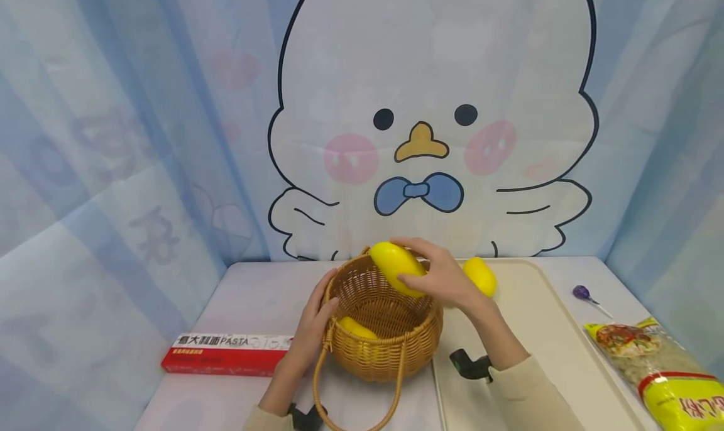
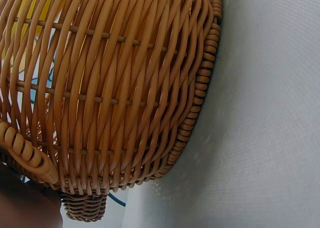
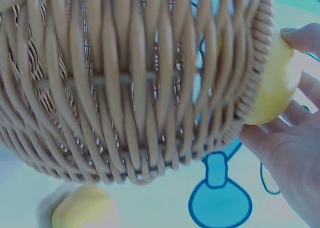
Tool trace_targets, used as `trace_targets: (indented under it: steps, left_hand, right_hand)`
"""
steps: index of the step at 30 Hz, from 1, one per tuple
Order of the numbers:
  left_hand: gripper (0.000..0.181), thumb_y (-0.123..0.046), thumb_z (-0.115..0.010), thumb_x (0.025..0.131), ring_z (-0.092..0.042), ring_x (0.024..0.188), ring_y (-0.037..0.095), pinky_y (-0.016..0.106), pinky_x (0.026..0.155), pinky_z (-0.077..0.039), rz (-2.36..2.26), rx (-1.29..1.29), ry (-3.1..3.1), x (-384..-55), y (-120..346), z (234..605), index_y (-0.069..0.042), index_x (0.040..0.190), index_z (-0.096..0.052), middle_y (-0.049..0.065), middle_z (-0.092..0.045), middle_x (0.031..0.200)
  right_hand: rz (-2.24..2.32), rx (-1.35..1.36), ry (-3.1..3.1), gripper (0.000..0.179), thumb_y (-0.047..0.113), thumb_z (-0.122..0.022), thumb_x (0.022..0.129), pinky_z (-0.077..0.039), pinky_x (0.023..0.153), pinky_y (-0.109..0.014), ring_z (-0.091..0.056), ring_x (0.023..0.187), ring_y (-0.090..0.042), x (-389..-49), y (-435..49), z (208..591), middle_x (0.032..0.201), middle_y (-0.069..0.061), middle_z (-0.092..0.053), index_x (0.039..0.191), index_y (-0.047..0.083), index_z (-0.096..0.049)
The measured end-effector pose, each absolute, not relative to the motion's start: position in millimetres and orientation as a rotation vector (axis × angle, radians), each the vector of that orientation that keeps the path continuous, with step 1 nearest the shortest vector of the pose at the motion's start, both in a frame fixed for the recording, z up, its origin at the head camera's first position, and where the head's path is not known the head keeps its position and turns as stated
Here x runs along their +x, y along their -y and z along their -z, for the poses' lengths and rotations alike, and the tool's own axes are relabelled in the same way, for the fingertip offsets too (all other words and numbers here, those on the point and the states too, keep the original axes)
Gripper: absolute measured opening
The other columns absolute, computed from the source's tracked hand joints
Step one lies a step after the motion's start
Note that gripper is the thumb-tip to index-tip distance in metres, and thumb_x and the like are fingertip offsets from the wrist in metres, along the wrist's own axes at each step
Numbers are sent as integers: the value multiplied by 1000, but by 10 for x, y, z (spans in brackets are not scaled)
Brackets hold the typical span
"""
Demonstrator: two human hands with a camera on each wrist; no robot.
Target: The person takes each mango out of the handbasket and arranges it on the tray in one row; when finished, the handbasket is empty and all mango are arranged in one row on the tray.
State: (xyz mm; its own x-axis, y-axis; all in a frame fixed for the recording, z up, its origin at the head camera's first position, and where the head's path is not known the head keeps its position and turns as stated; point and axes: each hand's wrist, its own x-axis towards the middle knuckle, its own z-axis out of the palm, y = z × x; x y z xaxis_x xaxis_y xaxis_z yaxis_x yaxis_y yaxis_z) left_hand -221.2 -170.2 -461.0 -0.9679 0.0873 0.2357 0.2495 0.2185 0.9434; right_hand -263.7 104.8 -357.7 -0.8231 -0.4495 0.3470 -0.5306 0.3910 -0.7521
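Note:
My right hand (image 1: 444, 277) holds a smooth yellow mango (image 1: 393, 264) over the far right part of a wicker basket (image 1: 384, 363). Its fingers lie over the top of the fruit and the thumb is on the near side; in the right wrist view the mango (image 3: 275, 85) shows right at the rim. With my left hand (image 1: 312, 323) I grip the basket's left rim, thumb hooked over the edge. Inside, another yellow fruit (image 1: 356, 328) lies at the near left, partly hidden by the rim. One basket handle (image 1: 399, 377) hangs down toward me.
Right of the basket lies a cream tray (image 1: 543, 343), with another yellow mango (image 1: 482, 277) at its far left. A purple lollipop (image 1: 581, 293) and a yellow-ended food bag (image 1: 667, 362) lie beyond the tray's right edge. A red and white pasta box (image 1: 226, 359) is at the left.

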Motion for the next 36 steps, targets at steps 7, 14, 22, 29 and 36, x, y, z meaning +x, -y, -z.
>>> trace_targets:
  steps: [7,14,22,29,36]
  left_hand:
    - [53,-28,-43,105,-26,152,19,56,123,-20,1859,-348,2336,-2226,1702,4617,-39,154,-28,-16,-29,160]
    - [52,-35,-44,104,-26,152,20,55,123,-21,1863,-346,2343,-2209,1690,4610,-43,154,-28,-15,-28,161]
    - [52,-27,-42,105,-27,151,22,56,122,-23,1872,-328,2337,-2203,1680,4615,-43,153,-28,-13,-28,162]
    - [51,-33,-43,105,-26,152,19,54,123,-22,1908,-311,2333,-2197,1687,4620,-45,152,-28,-17,-28,160]
    - [52,-31,-42,105,-25,152,19,53,124,-20,1898,-331,2331,-2215,1687,4624,-42,154,-26,-14,-27,161]
  right_hand:
    - [-1442,812,2477,59,18,-73,87,-51,102,-53,-56,124,-27,-2608,-1215,3577,143,-1,-56,142,26,-53]
    - [-1386,727,2442,59,20,-72,89,-51,101,-55,-54,129,-31,-2603,-1428,3634,146,-5,-53,144,24,-51]
    - [-1308,639,2471,60,21,-72,90,-51,101,-57,-54,128,-34,-2606,-1663,3704,147,-9,-52,146,20,-50]
    - [-1293,538,2485,61,19,-72,89,-51,100,-57,-54,127,-38,-2638,-1887,3806,147,-13,-51,146,18,-49]
    - [-1281,427,2499,61,22,-69,93,-47,103,-60,-51,129,-43,-2682,-2171,3916,150,-16,-47,148,16,-46]
